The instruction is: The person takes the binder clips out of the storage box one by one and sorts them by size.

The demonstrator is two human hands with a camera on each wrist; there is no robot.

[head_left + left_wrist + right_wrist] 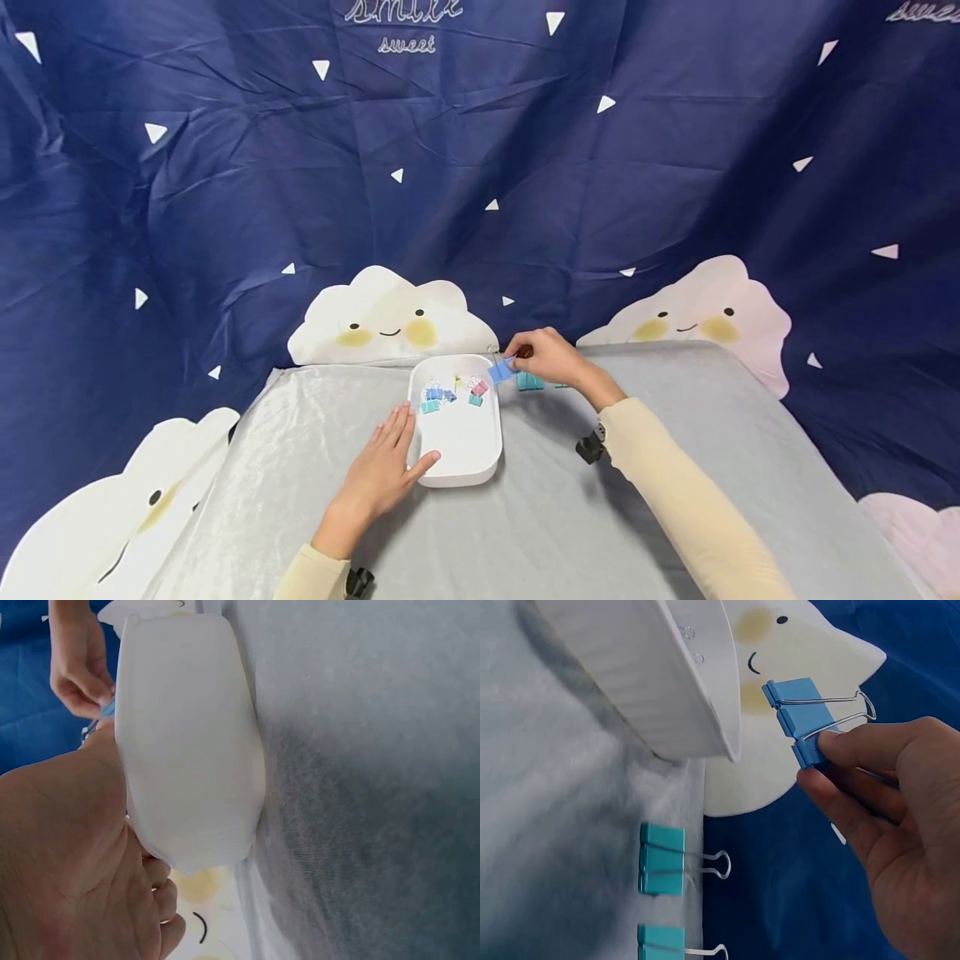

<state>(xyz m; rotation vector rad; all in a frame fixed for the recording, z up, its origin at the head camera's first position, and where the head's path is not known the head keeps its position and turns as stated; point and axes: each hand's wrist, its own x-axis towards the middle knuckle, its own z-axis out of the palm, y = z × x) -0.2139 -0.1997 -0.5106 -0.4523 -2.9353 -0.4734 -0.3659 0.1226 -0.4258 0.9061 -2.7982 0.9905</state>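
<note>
Between thumb and fingers my right hand (551,357) pinches a blue binder clip (804,720), held up beside the far right corner of the white tray (459,446). My left hand (384,467) rests along the tray's left side, fingers extended and thumb over the near rim. Inside the tray lie several small binder clips: blue ones (435,393), teal ones (476,400), a pink one (480,387) and a yellow-green one (457,381). To the tray's right, a larger teal binder clip (664,860) lies on the cloth, with another teal binder clip (660,943) near it.
A grey cloth (570,517) covers the table under the tray. Behind it hangs a dark blue curtain (450,167) printed with white triangles and smiling clouds. Its lower part meets the table's back edge, close to the right hand.
</note>
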